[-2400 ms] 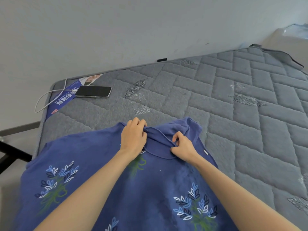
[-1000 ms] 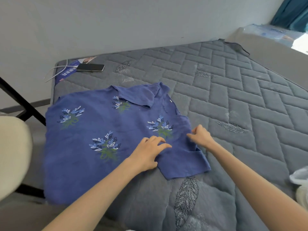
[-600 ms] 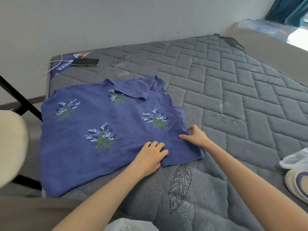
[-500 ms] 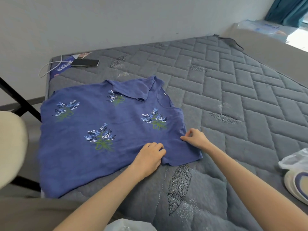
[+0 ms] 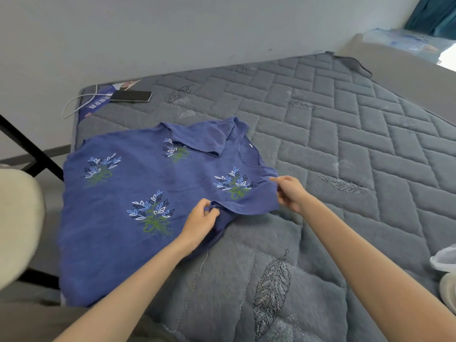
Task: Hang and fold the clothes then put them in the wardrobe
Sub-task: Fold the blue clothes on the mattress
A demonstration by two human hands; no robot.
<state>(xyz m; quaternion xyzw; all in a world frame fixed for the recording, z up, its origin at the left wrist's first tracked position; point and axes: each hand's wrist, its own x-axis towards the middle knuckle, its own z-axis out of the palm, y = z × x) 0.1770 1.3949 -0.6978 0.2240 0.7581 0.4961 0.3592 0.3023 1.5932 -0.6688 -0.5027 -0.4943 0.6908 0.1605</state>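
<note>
1. A bare room with a pale wall behind a bed; the bed's grey quilted mattress fills most of the view; a dark phone with a white cable lies at its far left corner, well apart from the work
2. A blue shirt printed with leaf sprigs lies flat on the near left part of the mattress; its neckline points right and its hem left, so its long axis runs across the view
3. The far sleeve is already folded in over the chest, beside the neckline
4. The left hand pinches the near sleeve's edge between thumb and fingertips, close to the shirt's body
5. The right hand pinches the same sleeve at its outer corner, nearer the shoulder; the cloth between the two hands is raised slightly off the mattress
6. The shirt's body lies away from both hands and to their left, so the coming fold seemingly carries this sleeve forward over the chest, towards the folded far sleeve; neither hand is clearly nearer, since both hold the one edge
7. A pale chair shows blurred at the left edge
</note>
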